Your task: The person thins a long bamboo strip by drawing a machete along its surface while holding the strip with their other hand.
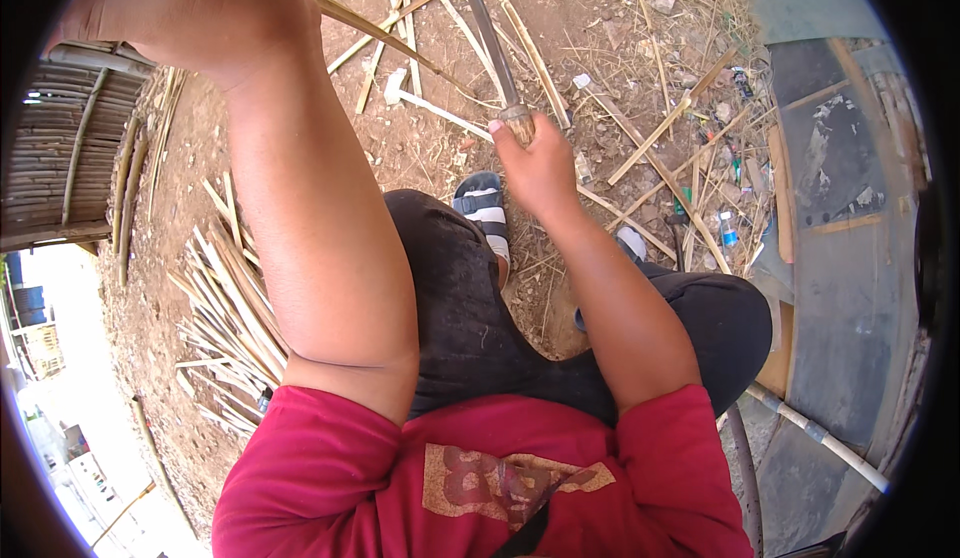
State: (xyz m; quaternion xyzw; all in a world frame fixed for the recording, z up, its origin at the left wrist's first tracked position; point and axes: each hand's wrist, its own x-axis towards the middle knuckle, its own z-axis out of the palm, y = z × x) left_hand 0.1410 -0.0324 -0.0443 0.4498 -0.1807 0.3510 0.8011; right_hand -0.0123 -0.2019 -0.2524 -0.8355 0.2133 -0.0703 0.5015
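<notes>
My right hand is closed round the wooden handle of a long-bladed knife. The dark blade points away from me, over the ground. My left hand is raised at the upper left, close to the camera, with its fingers mostly hidden. A bamboo strip runs out from behind this hand toward the right, looking thicker near the hand and thinner at its far end, so the hand appears to grip it. The far end of the strip is left of the knife blade.
Split bamboo strips lie piled on the dirt to my left, and more sticks are scattered ahead and right. A small bottle lies near dark sheet panels at the right. A slatted bamboo wall stands far left.
</notes>
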